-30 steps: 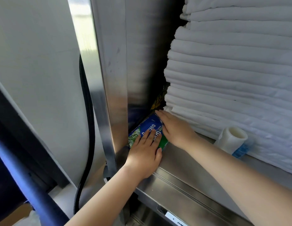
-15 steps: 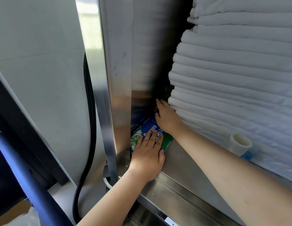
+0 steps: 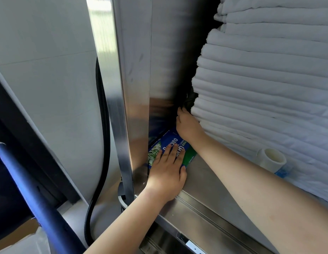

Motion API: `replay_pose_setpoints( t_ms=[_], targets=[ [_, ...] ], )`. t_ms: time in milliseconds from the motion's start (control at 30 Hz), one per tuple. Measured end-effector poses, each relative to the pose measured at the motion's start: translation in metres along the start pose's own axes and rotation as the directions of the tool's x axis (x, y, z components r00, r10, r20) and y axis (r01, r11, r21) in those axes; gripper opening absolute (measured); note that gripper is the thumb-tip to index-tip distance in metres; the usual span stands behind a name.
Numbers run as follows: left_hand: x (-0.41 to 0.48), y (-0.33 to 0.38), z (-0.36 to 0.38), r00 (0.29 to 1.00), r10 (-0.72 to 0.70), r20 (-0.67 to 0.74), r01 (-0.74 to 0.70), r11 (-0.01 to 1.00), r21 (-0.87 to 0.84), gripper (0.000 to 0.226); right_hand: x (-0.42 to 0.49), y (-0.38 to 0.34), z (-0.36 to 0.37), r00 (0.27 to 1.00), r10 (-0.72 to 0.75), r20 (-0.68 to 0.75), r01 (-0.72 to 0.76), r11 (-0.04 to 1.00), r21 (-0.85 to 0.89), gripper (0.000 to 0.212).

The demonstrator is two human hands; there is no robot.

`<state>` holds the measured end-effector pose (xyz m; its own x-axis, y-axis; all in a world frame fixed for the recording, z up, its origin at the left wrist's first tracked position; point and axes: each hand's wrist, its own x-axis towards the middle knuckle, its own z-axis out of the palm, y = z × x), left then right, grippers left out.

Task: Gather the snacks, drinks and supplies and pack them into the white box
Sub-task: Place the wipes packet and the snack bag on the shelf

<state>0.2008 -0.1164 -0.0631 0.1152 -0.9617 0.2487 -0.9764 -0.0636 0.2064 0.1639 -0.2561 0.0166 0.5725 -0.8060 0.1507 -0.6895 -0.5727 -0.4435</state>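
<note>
Fingers [image 3: 170, 153] of our left hand [image 3: 167, 173] lie flat and slightly spread on the blue-and-green packet [image 3: 169, 149], pressing it to the steel shelf [image 3: 205, 184] against the metal side wall [image 3: 139, 88]. Our right hand [image 3: 188, 125] reaches into the dark gap beside the stacked white towels [image 3: 269, 88]; its fingertips are hidden, so we can't tell their grip. A tape roll [image 3: 271, 159] sits further right.

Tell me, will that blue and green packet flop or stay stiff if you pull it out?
The blue and green packet looks flat with straight edges, so probably fairly stiff. Its glossy surface may slide easily on the steel shelf. The left hand lies flat on it, so it likely won't tip.
</note>
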Motion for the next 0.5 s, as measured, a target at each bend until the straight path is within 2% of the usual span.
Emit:
replay_pose_setpoints(
  t_ms=[267,400,500],
  targets=[
    [-0.002,0.000,-0.002,1.000,0.020,-0.008,-0.020,1.000,-0.020,0.056,-0.017,0.008,-0.006,0.993,-0.109,-0.055,0.113,0.990,0.087,0.044],
    [-0.014,0.001,-0.016,0.996,0.031,-0.089,-0.034,0.999,-0.027,0.053,-0.023,0.018,-0.007,0.993,-0.084,-0.085,0.097,0.981,0.170,0.042],
    [-0.028,0.000,-0.018,0.989,0.001,-0.146,-0.004,1.000,-0.020,0.051,-0.028,0.023,-0.006,0.981,-0.034,-0.190,0.084,0.962,0.259,0.037]
  ],
)
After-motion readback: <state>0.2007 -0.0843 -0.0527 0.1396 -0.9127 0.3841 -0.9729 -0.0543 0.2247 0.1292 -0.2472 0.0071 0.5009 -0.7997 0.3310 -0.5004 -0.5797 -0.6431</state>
